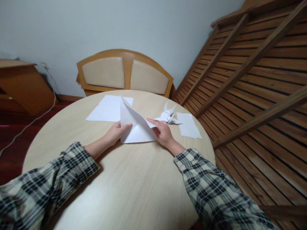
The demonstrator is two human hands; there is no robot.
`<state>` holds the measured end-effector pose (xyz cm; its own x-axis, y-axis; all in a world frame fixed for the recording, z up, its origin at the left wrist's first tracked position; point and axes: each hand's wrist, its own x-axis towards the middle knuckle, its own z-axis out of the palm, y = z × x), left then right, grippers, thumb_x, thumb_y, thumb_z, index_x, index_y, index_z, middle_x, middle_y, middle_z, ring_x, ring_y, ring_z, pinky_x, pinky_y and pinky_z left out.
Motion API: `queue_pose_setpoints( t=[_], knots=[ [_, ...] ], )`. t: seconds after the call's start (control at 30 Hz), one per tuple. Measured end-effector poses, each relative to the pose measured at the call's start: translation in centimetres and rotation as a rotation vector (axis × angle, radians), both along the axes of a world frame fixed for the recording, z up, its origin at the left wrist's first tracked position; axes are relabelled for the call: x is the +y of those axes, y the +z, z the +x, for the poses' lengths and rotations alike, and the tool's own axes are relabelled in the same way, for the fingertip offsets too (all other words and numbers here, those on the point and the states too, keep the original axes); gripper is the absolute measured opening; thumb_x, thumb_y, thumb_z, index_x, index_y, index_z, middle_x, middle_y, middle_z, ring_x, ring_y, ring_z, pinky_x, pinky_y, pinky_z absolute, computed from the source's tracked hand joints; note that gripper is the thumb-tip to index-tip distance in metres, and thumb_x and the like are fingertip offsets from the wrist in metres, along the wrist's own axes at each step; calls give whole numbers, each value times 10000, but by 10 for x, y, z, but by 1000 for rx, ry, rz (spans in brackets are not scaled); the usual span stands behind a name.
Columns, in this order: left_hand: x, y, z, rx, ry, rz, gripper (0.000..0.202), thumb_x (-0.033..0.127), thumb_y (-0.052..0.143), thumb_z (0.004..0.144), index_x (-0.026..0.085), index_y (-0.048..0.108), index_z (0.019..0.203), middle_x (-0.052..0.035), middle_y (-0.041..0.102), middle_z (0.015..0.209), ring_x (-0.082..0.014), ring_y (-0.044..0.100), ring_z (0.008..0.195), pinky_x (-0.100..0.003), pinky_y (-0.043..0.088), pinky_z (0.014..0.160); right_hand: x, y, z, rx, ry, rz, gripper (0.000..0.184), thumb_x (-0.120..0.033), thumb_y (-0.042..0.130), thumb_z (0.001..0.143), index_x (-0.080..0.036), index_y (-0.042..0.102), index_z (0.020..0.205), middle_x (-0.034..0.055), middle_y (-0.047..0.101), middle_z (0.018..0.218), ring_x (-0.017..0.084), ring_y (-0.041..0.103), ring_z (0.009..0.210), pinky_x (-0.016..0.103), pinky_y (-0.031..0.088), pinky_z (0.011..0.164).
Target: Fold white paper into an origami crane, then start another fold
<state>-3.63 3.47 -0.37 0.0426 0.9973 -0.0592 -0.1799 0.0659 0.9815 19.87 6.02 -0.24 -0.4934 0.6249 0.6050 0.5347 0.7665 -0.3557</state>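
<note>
Between my two hands a white sheet of paper (135, 131) is held tilted up, folded along a slanting edge with one corner pointing upward. My left hand (117, 131) grips its left side, thumb on the near face and fingers hidden behind. At the right corner my right hand (163, 131) pinches the paper, index finger stretched along the folded edge. Behind the held sheet, flat white paper (103, 110) lies on the table. Folded paper cranes (169, 115) sit just beyond my right hand; their number is unclear.
The round wooden table (124, 182) carries everything. Smaller white paper pieces (189, 125) lie near its right edge. Beyond it stands a padded headboard (103, 72). A slatted wooden frame (254, 80) leans at right; a cabinet (24, 86) and white cable (31, 121) are at left.
</note>
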Motion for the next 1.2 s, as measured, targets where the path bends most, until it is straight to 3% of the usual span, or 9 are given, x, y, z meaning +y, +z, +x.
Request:
queue_pose_setpoints(
  t=[0.17,0.3,0.37,0.5,0.6,0.83,1.2],
  knots=[
    [1,-1,-1,-34,47,-22,317,302,754,687,114,674,930,-142,734,916,-218,652,718,-317,523,644,0,-1,-1,163,24,-94,344,-403,414,979,-267,645,1195,53,712,1130,236,641,975,432,461,877],
    [1,-1,-1,-8,70,-24,313,324,760,677,128,685,909,-133,741,916,-215,652,730,-323,525,670,1,-6,-4,408,-43,-352,418,-543,468,923,-202,705,879,54,706,804,226,628,800,375,494,747],
    [1,0,-1,9,86,-23,289,329,747,690,137,687,897,-123,744,918,-208,652,732,-320,523,677,2,-8,-5,536,-67,-485,461,-608,507,872,-187,688,824,58,690,775,234,627,818,372,500,752],
    [1,2,-1,31,107,-28,234,323,731,711,145,697,859,-110,744,881,-195,650,697,-309,510,647,5,-9,-4,736,6,-652,483,-628,586,815,-202,668,1027,85,705,1043,254,613,1069,396,467,958],
    [1,2,-1,28,94,-40,229,330,733,714,150,703,852,-105,744,857,-195,648,668,-307,503,619,7,-8,-4,844,70,-750,486,-594,633,803,-221,628,1113,83,681,1164,245,596,1148,406,435,1031],
    [1,3,-1,21,105,-44,188,311,731,718,168,706,837,-91,751,861,-187,651,666,-297,506,618,7,-4,-3,950,125,-967,445,-564,668,783,-203,635,1042,86,730,993,260,648,1077,414,520,921],
    [-1,3,0,1,6,-59,244,321,735,706,150,699,876,-92,754,855,-175,649,636,-273,511,581,11,0,16,942,198,-1288,309,-427,483,944,-165,639,993,106,736,963,243,676,1034,417,550,907]
  ],
)
